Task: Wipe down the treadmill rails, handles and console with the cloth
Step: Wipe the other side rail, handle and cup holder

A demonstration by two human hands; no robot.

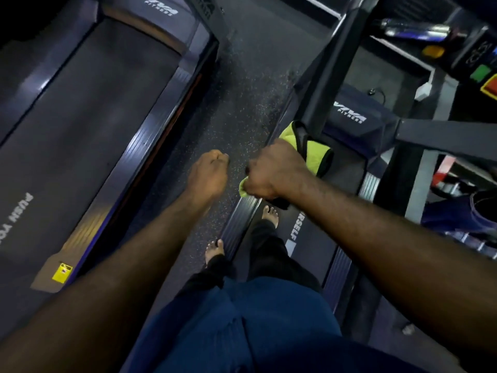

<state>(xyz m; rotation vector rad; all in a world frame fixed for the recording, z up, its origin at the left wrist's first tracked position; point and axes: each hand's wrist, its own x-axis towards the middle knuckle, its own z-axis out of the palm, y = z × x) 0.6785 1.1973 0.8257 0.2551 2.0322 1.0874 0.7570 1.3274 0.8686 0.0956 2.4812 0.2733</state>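
Gym floor, seen from above: a person's right hand (271, 170), centre frame, grips a lime-yellow cloth (316, 154) with dark trim. The fingers are curled tight round the bunched soft fabric, which is pressed vs. the lower end of a matte black slanted bar (330, 76) of the treadmill at 3 o'clock. Cloth sits just at 2 o'clock of the knuckles, folded round the bar.

Left hand (209, 170), just beside at 9 o'clock, is balled in a fist w/ nothing in it, held over the speckled rubber floor (242, 90).

Ribbed metallic side rail (239, 214) runs below the hands, and one bare foot (270, 215) stands on the belt next to it. The other foot (215, 250) is on the floor.

Glossy moulded motor cover (349, 114) reads "VIVA FITNESS". Console (481, 57) w/ green, yellow and red buttons is at 2 o'clock, and a shiny metal bottle (414, 30) lies at 1. A second treadmill's flat dark belt (94, 103) fills 9–11 o'clock.
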